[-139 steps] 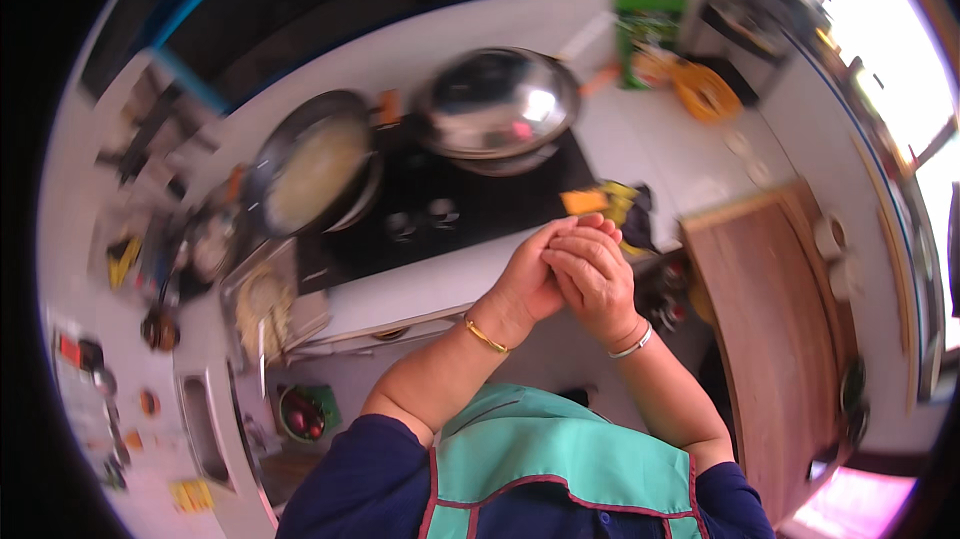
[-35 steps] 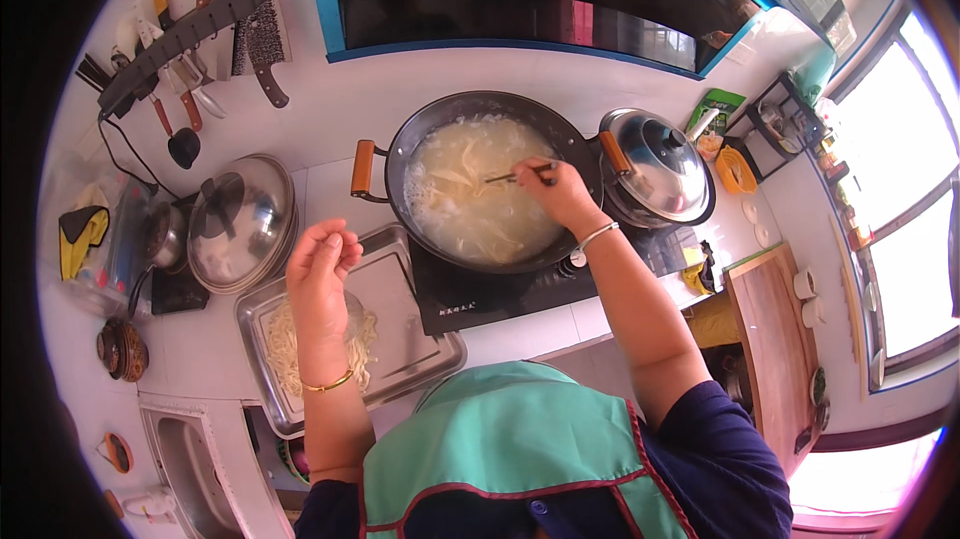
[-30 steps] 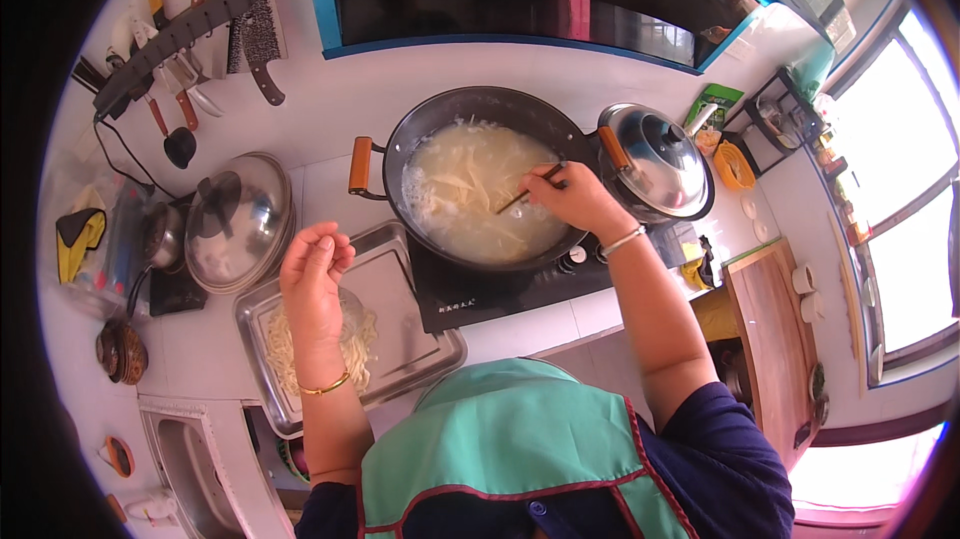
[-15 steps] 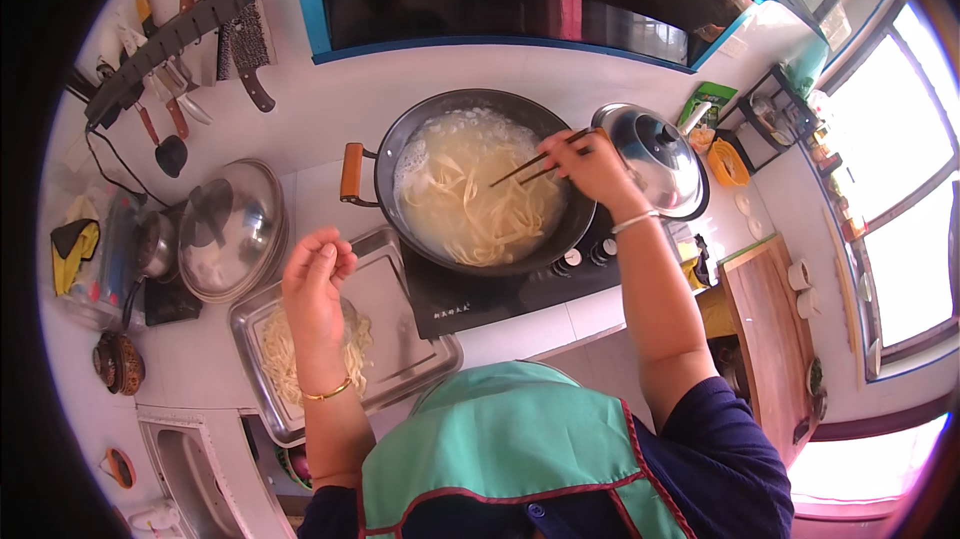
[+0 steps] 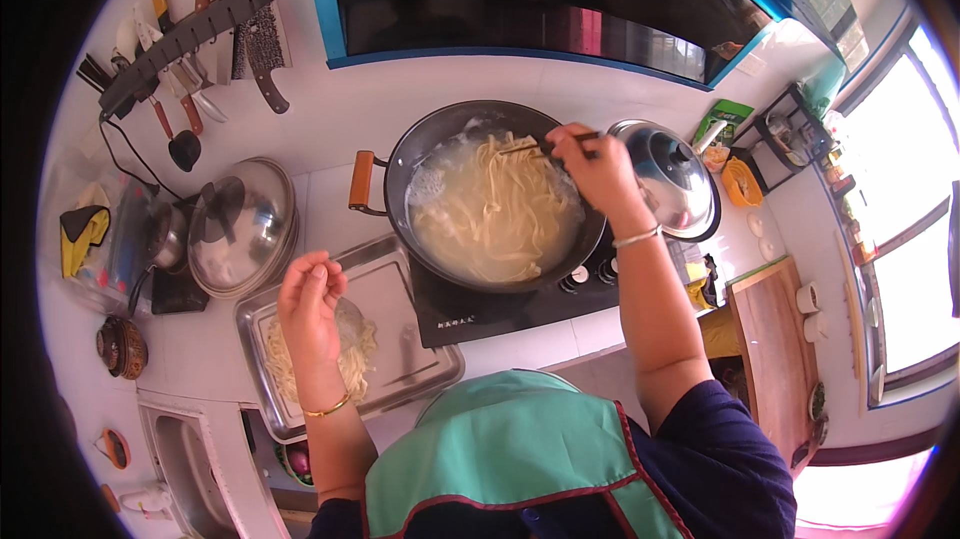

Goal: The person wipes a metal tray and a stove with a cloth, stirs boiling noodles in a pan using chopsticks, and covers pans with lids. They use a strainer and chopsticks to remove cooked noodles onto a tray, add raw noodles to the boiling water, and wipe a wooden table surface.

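Note:
My right hand [image 5: 598,169] grips a pair of dark chopsticks [image 5: 530,148] over the right side of a black wok [image 5: 440,117]. Their tips are in a bundle of wide pale noodles [image 5: 508,179], lifted partly above cloudy, foamy water. The lower noodles trail into the liquid. My left hand [image 5: 310,307] is raised, empty, over a steel tray [image 5: 400,324], its fingers loosely bent and a little apart. More pale noodles [image 5: 356,359] lie in that tray, partly hidden behind my left hand and wrist.
The wok sits on a black cooktop [image 5: 470,321], its wooden handle [image 5: 362,180] sticking out left. To its right is a second pan with a shiny lid [image 5: 665,179]. Large metal lids [image 5: 240,229] lean at left, below a wall knife rack [image 5: 190,44]. A wooden board [image 5: 770,339] lies at right.
My right hand has raised the chopsticks slightly and gathered the noodles into an upright bundle toward the wok's far side. My left hand has barely moved. The whole view has shifted a little.

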Demonstrator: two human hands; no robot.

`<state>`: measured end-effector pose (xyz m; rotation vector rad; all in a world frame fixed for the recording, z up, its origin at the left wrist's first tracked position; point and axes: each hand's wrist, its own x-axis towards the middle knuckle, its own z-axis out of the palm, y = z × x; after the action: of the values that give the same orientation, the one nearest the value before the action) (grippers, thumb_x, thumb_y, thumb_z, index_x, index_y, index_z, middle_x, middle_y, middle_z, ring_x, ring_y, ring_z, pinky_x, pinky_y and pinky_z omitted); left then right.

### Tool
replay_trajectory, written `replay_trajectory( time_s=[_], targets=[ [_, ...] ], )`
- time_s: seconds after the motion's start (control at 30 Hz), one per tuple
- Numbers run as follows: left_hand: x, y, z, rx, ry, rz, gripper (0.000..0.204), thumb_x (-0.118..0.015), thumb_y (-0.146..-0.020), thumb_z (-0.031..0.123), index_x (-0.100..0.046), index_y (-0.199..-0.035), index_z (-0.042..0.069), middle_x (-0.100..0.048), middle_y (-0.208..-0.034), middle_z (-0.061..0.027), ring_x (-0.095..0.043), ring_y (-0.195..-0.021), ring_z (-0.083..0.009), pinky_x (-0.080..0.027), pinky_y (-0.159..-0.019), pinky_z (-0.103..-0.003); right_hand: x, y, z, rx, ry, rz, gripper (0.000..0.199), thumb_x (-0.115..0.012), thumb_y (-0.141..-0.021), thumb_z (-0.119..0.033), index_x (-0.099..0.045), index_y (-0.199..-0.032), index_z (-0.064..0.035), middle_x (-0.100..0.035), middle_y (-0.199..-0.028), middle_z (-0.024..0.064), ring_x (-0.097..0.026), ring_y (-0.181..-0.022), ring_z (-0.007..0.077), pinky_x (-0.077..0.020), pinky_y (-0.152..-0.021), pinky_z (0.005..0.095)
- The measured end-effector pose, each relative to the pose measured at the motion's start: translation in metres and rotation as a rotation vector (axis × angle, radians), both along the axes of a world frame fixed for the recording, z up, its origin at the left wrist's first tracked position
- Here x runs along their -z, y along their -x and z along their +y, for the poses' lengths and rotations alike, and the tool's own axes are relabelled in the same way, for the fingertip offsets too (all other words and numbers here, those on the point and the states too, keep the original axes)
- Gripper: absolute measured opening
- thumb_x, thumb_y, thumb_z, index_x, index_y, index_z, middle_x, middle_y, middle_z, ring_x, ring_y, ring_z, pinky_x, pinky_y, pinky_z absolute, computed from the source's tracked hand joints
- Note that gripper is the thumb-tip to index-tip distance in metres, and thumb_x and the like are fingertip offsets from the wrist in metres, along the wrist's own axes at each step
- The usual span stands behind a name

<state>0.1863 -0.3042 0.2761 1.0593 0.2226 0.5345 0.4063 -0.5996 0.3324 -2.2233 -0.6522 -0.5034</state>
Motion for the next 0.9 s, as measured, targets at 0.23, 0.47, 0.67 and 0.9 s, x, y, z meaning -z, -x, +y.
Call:
replay_trajectory(
  time_s=[0.23, 0.47, 0.67, 0.9],
  targets=[
    [-0.006, -0.004, -0.004, 0.071, -0.009, -0.012, 0.017, -0.056, -0.09, 0.01, -0.059, -0.104, 0.001, -0.061, -0.089, -0.0043, -0.057, -0.079, -0.0113, -0.048, -0.075, -0.024, 0.048, 0.044, 0.028, -0.142, 0.046, 0.334, 0.019, -0.059, -0.085, -0.024, -0.068, -0.092, -0.0086, -0.066, -0.079, 0.0142, -0.064, -0.071, 0.0272, -0.0493, -0.065, 0.0323],
    [-0.001, 0.009, 0.009, 0.066, 0.016, -0.014, 0.016, -0.056, -0.089, 0.009, -0.059, -0.103, 0.002, -0.061, -0.089, -0.004, -0.058, -0.08, -0.0115, -0.049, -0.076, -0.024, -0.017, 0.069, 0.017, -0.158, -0.161, 0.375, 0.022, -0.054, -0.09, -0.012, -0.067, -0.082, 0.0038, -0.065, -0.087, 0.0029, -0.058, -0.068, 0.0093, -0.0455, -0.062, 0.0203],
    [-0.01, 0.008, 0.008, 0.127, 0.003, -0.027, 0.016, -0.055, -0.089, 0.008, -0.059, -0.103, 0.002, -0.061, -0.089, -0.0041, -0.058, -0.081, -0.0119, -0.048, -0.076, -0.025, 0.026, 0.045, -0.025, 0.242, 0.046, 0.296, 0.024, -0.06, -0.083, -0.025, -0.067, -0.084, -0.0025, -0.065, -0.079, 0.0173, -0.064, -0.069, 0.0287, -0.0494, -0.065, 0.0336],
    [0.008, 0.012, 0.015, 0.153, -0.005, 0.056, 0.017, -0.055, -0.09, 0.01, -0.06, -0.104, 0.002, -0.062, -0.09, -0.0045, -0.057, -0.08, -0.0113, -0.048, -0.077, -0.025, -0.043, 0.113, 0.016, -0.006, -0.294, 0.289, 0.016, -0.058, -0.084, -0.012, -0.062, -0.082, 0.003, -0.063, -0.081, 0.0053, -0.059, -0.063, 0.0134, -0.0461, -0.058, 0.0249]
  ],
)
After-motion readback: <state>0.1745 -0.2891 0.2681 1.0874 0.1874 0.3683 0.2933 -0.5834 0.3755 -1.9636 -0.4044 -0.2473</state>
